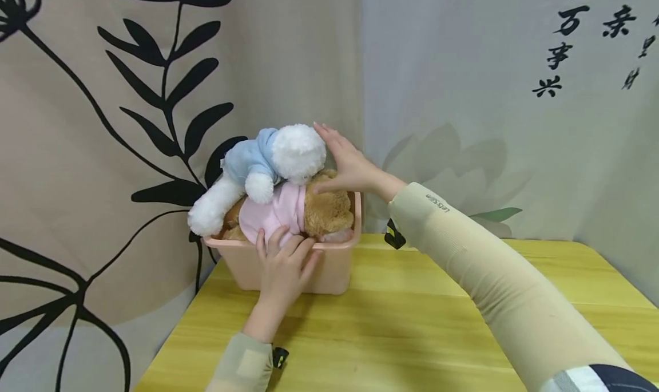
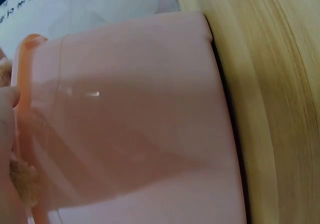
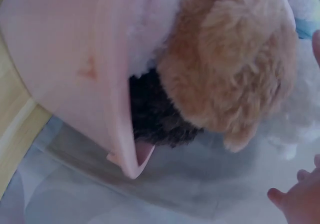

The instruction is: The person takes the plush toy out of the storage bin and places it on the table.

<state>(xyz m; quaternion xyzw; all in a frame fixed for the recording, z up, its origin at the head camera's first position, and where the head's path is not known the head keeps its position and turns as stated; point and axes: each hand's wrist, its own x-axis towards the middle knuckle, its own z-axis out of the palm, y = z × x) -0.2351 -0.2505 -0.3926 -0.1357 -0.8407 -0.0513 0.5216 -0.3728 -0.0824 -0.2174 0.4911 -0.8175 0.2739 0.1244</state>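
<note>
A white plush toy [image 1: 297, 153] in a light blue hoodie lies face down on top of a pink basket's contents. Under it, a brown plush toy [image 1: 329, 212] in a pink top lies on its side in the basket [image 1: 314, 272]. My right hand [image 1: 352, 163], thumb and fingers spread wide, is at the white toy's head, its thumb over the brown toy's head. At the near rim, my left hand [image 1: 285, 263] rests its extended fingers on the pink top. The right wrist view shows black curly plush [image 3: 162, 114] beneath the brown head.
The basket stands on a yellow wood-grain table [image 1: 412, 323], near its far left edge. Close behind hangs a curtain [image 1: 298, 54] with black leaf prints. Pale pink fluff [image 3: 152, 26] also shows inside the basket.
</note>
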